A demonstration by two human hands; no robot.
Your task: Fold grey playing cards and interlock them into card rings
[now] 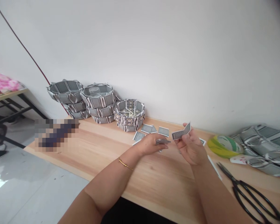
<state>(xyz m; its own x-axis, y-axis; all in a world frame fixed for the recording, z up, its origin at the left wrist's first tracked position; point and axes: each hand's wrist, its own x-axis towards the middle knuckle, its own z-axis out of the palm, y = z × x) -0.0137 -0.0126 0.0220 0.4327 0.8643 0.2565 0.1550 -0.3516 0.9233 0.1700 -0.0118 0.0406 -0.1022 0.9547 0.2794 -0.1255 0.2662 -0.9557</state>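
Over the wooden table my right hand (191, 148) pinches a grey patterned playing card (179, 134), creased so that one end stands up. Just to its left, my left hand (151, 144), with a gold bangle at the wrist, grips another grey card (162, 141) seen almost edge-on; whether it is one card or several I cannot tell. The two hands are close but apart. Loose cards (163, 131) with white borders lie on the tabletop behind my left hand, some overlapping. More white-edged card shows partly hidden behind my right hand.
Round baskets of folded cards (100, 101) stand stacked along the wall at the left, with a smaller patterned basket (130, 116) beside them. At the right are a roll of yellow-green tape (220, 149), black-handled scissors (247, 193) and a grey folded-card piece (268, 146).
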